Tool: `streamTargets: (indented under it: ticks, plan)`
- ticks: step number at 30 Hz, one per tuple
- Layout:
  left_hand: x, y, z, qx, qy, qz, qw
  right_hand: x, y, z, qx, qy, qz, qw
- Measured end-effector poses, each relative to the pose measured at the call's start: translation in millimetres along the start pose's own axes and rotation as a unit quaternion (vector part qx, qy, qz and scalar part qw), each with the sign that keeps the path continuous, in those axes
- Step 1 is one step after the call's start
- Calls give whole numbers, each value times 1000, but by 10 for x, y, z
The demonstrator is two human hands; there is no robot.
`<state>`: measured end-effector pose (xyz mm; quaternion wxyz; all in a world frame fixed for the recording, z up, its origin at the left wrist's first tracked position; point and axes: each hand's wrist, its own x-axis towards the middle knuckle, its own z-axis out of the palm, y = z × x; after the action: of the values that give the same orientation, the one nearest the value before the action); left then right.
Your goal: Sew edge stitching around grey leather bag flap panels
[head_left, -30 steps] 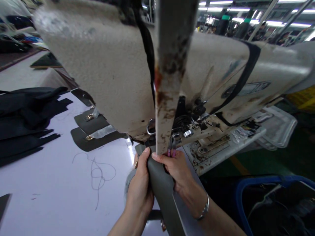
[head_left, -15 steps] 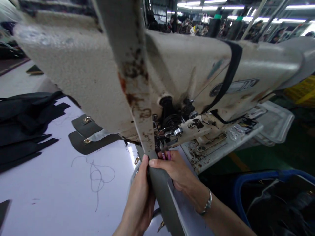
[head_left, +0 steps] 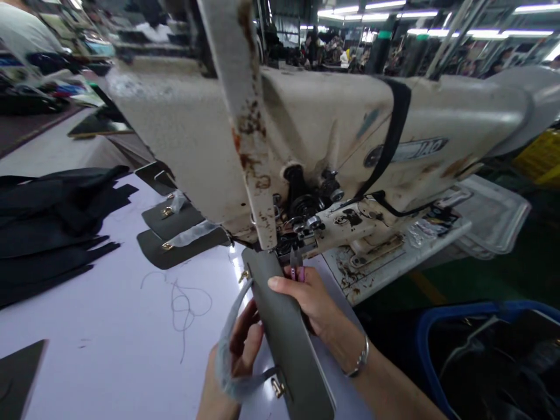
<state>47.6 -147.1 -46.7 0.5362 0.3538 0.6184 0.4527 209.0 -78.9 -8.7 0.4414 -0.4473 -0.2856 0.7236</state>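
Head view, looking up under the cream sewing machine head point(head_left: 332, 128): a rust-stained metal bar point(head_left: 247, 128) runs down in front of it and partly blocks the needle area. Below the machine head's front end, just clear of the bar's tip, lies the grey leather panel point(head_left: 284, 326), tilted and running down toward the wearer, with a metal buckle point(head_left: 277, 387) at its lower end. A strip of clear plastic film point(head_left: 226, 364) curls from the panel's edge around the left hand point(head_left: 240, 350), which sits behind the panel with its fingers spread; whether it grips cannot be told from this angle. The right hand point(head_left: 306, 306), with a metal bracelet point(head_left: 361, 357) on its wrist, curls narrowly beside the panel and seems to hold pink-handled snips point(head_left: 296, 271), their blades pointing up. Left of the machine head, on a white table point(head_left: 87, 332), lie black cut panels point(head_left: 44, 227), two dark grey flaps point(head_left: 175, 239) and loose thread point(head_left: 184, 303). To its right, below, stands a blue-rimmed bin point(head_left: 481, 321).
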Motion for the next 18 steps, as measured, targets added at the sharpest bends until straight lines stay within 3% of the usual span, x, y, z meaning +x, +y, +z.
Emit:
streamTargets:
  ticks: [4, 7, 12, 18]
  plan:
    - [108, 32, 336, -68, -64, -51, 994, 45, 31, -35, -102, 21, -107, 989]
    - [198, 61, 458, -127, -59, -105, 985, 52, 36, -80, -174, 58, -144, 972]
    - [280, 114, 519, -108, 29, -109, 988, -26, 36, -176, -200, 81, -104, 971]
    - [271, 245, 479, -64, 30, -127, 989, -153, 11, -305, -239, 99, -56, 964]
